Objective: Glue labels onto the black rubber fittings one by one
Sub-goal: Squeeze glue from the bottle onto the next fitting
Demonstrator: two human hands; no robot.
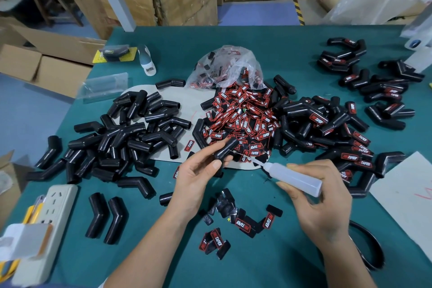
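Your left hand (198,174) grips a black rubber fitting (226,148) with curled fingers, holding it above the near edge of the label heap (243,117). Your right hand (320,196) grips the glue bottle (292,176), its thin nozzle touching the fitting. Left of the heap lies a pile of bare fittings (131,131); right of it, labelled fittings (339,133). Loose labels (233,222) lie on the green tabletop (268,259) nearer you than the heap, between your forearms. A torn plastic bag (229,65) sits behind the heap.
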